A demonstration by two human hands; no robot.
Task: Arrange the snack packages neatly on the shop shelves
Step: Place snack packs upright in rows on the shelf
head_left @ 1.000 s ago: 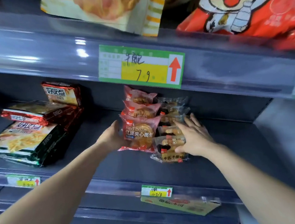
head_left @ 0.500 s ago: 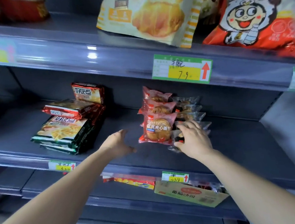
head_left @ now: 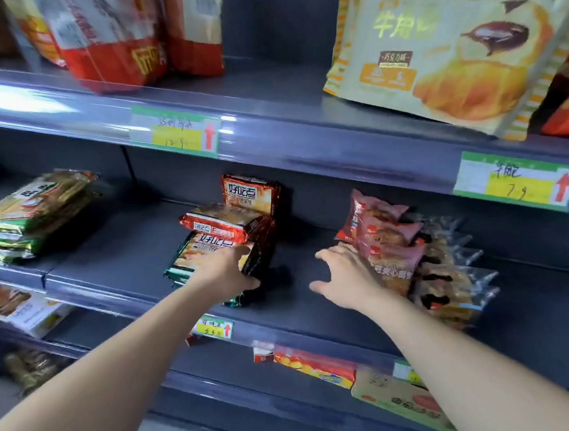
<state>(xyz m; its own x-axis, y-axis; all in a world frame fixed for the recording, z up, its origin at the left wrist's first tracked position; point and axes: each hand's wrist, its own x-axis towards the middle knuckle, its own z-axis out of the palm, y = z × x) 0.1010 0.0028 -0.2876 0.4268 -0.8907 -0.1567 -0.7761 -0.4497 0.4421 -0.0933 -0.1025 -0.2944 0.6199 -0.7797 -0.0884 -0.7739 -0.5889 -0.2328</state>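
Observation:
On the middle shelf (head_left: 318, 301) lies a stack of flat biscuit packs (head_left: 217, 245), green ones below and red ones on top, with one red pack (head_left: 250, 192) upright behind. My left hand (head_left: 226, 272) grips the right front corner of that stack, thumb under its edge. To the right stand several pink red-bean bread packs (head_left: 388, 240) in a row, with clear-wrapped bread packs (head_left: 450, 280) beside them. My right hand (head_left: 347, 275) hovers open in front of the pink packs, fingers spread toward the gap between the two groups.
Another pile of green biscuit packs (head_left: 28, 213) lies at the shelf's left. The upper shelf carries red bags (head_left: 123, 37) and a large croissant bag (head_left: 450, 46). Price tags (head_left: 514, 181) hang on the rails. Boxes and packets (head_left: 324, 366) sit on the lower shelf.
The view has swung left. My left hand has moved left from near the pink packs onto the biscuit stack and gripped it. My right hand has left the clear-wrapped packs and opened.

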